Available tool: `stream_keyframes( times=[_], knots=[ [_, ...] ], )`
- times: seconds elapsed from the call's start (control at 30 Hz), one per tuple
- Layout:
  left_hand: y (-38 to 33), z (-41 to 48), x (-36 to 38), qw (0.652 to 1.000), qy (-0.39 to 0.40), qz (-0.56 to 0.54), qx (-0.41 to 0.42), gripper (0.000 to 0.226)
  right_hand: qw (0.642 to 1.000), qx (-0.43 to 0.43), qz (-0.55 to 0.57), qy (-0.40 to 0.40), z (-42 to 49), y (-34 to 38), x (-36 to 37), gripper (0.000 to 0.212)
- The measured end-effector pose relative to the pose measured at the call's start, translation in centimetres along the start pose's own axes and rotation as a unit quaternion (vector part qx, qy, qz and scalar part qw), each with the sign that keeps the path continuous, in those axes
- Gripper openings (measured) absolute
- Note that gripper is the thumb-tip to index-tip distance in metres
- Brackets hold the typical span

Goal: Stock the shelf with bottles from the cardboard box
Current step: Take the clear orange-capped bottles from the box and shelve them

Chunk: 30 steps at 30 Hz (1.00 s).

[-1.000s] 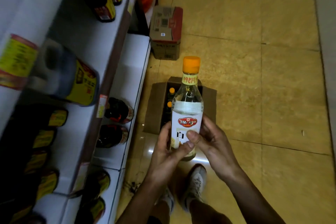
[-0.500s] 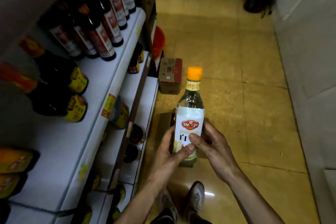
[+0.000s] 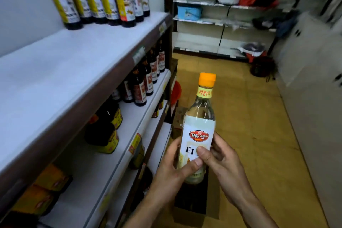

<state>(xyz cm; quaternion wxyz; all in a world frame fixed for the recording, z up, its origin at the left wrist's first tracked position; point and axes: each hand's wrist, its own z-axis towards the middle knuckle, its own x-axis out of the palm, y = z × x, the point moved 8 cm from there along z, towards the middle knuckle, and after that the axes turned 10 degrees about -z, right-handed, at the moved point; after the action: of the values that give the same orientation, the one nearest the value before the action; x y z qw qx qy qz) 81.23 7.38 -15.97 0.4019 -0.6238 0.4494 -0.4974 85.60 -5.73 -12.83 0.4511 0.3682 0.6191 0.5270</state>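
Now both hands hold one clear bottle (image 3: 199,127) upright in front of the person, in the air above the open cardboard box (image 3: 192,207). The box stands on the yellow floor (image 3: 249,116), and its inside is too dark to tell what it holds. The left hand (image 3: 170,170) wraps around the lower part of the bottle from the left, with its thumb across the bottom of the white label (image 3: 196,126). The right hand (image 3: 225,164) grips the same part from the right, and its thumb presses on the label just above the left thumb. The bottle has an orange cap (image 3: 207,79) and clear liquid inside. It is to the right of the shelf (image 3: 77,72) and does not touch it. At the far end of the upper white board stands a row of dark bottles (image 3: 103,0) with yellow and white labels. On the board below stand smaller dark bottles with red labels (image 3: 142,87).
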Motion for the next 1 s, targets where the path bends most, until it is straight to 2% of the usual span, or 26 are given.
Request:
stream_keyframes(
  times=[0.17, 0.37, 0.47, 0.63, 0.8, 1.0],
  knots=[
    [-4.4, -0.8, -0.8, 0.998, -0.029, -0.002, 0.058, 0.048, 0.998, -0.050, -0.007, 0.027, 1.5, 4.0, 1.1, 0.061],
    [-8.3, -1.2, -2.6, 0.987, -0.103, -0.025, 0.121, 0.065, 0.987, -0.118, -0.014, 0.104, 3.1, 9.6, 3.2, 0.048],
    [-10.7, -2.1, -3.2, 0.977, -0.138, -0.031, 0.159, 0.064, 0.978, -0.148, -0.008, 0.148, 3.9, 12.5, 4.3, 0.048],
    [-14.2, -4.4, -4.3, 0.956, -0.207, -0.042, 0.206, 0.061, 0.954, -0.192, 0.016, 0.229, 4.9, 16.3, 7.1, 0.049],
    [-16.2, -8.0, -6.6, 0.925, -0.292, 0.009, 0.242, 0.063, 0.922, -0.230, 0.032, 0.311, 4.3, 19.2, 10.6, 0.036],
    [-18.0, -13.2, -9.0, 0.884, -0.376, 0.042, 0.274, 0.058, 0.876, -0.263, 0.057, 0.400, 2.3, 22.0, 15.7, 0.035]
  ],
)
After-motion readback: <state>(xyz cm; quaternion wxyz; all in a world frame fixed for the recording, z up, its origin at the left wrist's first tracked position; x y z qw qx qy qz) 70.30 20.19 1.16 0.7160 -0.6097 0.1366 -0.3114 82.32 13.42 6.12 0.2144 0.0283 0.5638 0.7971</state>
